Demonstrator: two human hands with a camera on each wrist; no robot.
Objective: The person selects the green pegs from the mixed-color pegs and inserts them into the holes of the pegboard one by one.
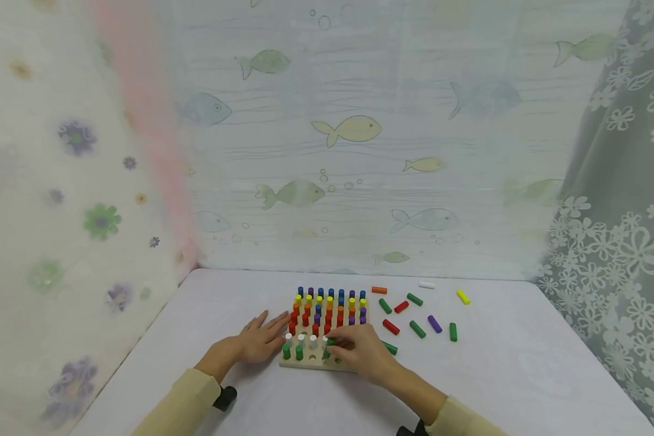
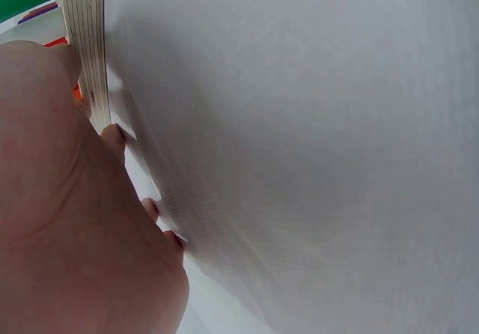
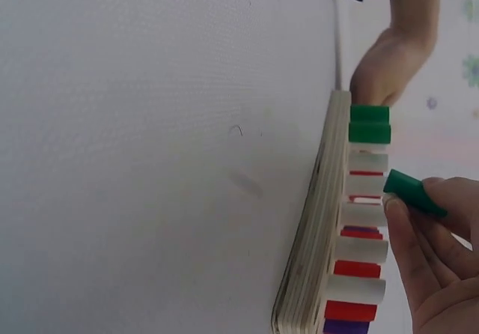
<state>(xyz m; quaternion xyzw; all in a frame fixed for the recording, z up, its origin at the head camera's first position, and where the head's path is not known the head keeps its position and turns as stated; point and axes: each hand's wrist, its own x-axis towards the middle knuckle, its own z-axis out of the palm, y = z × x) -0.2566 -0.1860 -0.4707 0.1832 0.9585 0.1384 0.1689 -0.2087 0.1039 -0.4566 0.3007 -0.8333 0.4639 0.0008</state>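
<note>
A wooden peg board (image 1: 294, 364) lies on the table with rows of colored pegs standing in it. My left hand (image 1: 260, 340) rests on the table along the board's left side, fingers straight, fingertips right at its edge. In the right wrist view, my right hand (image 3: 441, 251) pinches a green peg (image 3: 410, 192) between thumb and fingers, tilted and above the pegs. Two green pegs (image 1: 287, 352) stand at the front left corner, with a bare hole (image 1: 312, 357) to their right. Behind them runs a row of white pegs (image 1: 301, 340), partly covered by my right hand.
Loose pegs lie right of the board: several green ones (image 1: 417, 329), red ones (image 1: 390, 327), a purple one (image 1: 435, 324), an orange one (image 1: 379, 290), a white one (image 1: 427, 284) and a yellow one (image 1: 463, 297). A fish-patterned curtain (image 1: 360, 181) hangs behind the white-covered table (image 1: 501, 375).
</note>
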